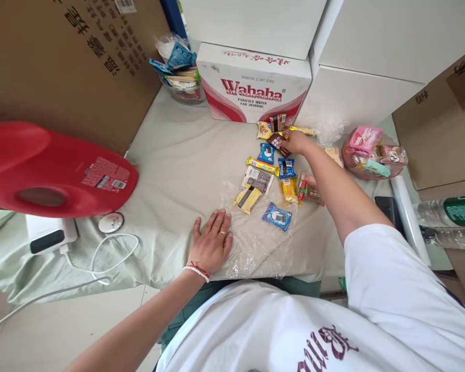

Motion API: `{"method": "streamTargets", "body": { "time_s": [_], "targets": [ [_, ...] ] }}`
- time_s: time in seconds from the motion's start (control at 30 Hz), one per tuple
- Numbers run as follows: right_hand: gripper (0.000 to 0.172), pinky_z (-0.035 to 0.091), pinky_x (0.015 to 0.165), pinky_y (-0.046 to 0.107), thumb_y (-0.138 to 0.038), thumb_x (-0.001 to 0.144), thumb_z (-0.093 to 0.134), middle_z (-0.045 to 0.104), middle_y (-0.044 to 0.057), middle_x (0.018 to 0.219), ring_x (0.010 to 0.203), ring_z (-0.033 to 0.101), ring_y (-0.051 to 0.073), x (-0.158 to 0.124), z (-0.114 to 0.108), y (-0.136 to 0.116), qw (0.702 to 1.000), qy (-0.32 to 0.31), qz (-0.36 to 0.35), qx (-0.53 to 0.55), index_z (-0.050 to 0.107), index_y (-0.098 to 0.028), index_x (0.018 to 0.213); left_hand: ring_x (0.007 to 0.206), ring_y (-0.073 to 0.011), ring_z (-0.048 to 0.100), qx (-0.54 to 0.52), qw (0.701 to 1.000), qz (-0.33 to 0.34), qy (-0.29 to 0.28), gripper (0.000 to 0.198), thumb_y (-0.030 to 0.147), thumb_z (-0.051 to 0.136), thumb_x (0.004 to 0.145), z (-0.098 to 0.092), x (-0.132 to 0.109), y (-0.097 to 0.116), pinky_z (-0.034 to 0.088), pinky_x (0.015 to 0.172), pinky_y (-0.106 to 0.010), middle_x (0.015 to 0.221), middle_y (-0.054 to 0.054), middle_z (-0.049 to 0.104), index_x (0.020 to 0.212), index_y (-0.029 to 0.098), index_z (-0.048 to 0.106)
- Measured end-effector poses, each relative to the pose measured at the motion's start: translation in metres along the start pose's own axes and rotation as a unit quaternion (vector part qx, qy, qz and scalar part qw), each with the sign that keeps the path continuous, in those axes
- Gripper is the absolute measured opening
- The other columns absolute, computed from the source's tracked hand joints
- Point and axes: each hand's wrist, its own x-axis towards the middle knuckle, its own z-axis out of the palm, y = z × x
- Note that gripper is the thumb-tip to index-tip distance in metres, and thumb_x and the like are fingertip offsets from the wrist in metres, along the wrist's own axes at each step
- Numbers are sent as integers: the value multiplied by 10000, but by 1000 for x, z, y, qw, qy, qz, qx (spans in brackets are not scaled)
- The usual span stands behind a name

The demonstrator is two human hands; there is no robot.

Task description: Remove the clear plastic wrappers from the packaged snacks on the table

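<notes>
My left hand [211, 243] lies flat with fingers spread on the cloth-covered table, its fingertips on the edge of a clear plastic bag [251, 243]. My right hand [294, 140] reaches far forward and pinches a dark brown snack packet [278, 143]. Several small snack packets lie between the hands: blue cookie packs [266, 153] [278, 216], a yellow bar [262, 166], a grey packet [258, 179], a yellow-and-black packet [248, 198] and a red one [310, 188]. More packets [273, 125] sit just beyond the right hand.
A white Wahaha water carton [253, 85] stands at the back. A clear tub of snacks [178, 72] is at its left, a pink bag of snacks [374, 152] at right. A red plastic item [50, 170], a power bank [50, 235] with a cable, cardboard boxes [73, 62] and water bottles [455, 212] surround the table.
</notes>
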Motion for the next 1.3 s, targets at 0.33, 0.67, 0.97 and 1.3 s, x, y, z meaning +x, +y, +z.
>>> {"method": "streamTargets", "body": {
  "time_s": [0.33, 0.67, 0.97, 1.3],
  "targets": [
    [610, 544, 938, 424, -293, 784, 816, 703, 252, 1269, 1129, 679, 365, -10, 20, -15, 993, -16, 95, -70, 675, -99, 1345, 1552, -327, 398, -16, 1000, -18, -2, 567, 356, 374, 1046, 0, -2, 6, 89, 1297, -666, 1656, -112, 444, 1599, 259, 453],
    [518, 543, 861, 445, -357, 832, 697, 741, 165, 1099, 1000, 687, 354, -142, -20, -30, 987, 150, 44, 26, 683, -131, 1298, 1608, -322, 282, -36, 994, -100, 15, 555, 416, 308, 1081, 3, -23, 17, 38, 1287, -722, 1689, -78, 392, 1601, 274, 442],
    [586, 534, 869, 364, -226, 880, 604, 641, 166, 1392, 1101, 694, 312, -282, 58, -135, 979, -149, -130, -44, 572, -147, 1460, 1606, -329, 286, -15, 996, -80, 24, 587, 450, 338, 1074, 6, -45, 20, -44, 1270, -743, 1697, -92, 364, 1634, 280, 378],
    [443, 532, 797, 358, -339, 965, 644, 623, 159, 1376, 1055, 714, 305, -283, 53, -154, 970, -148, -142, -127, 595, -164, 1369, 1599, -320, 307, -23, 995, -85, 46, 556, 429, 371, 1071, 9, -47, 19, -18, 1273, -749, 1686, -83, 388, 1601, 276, 437]
  ]
}}
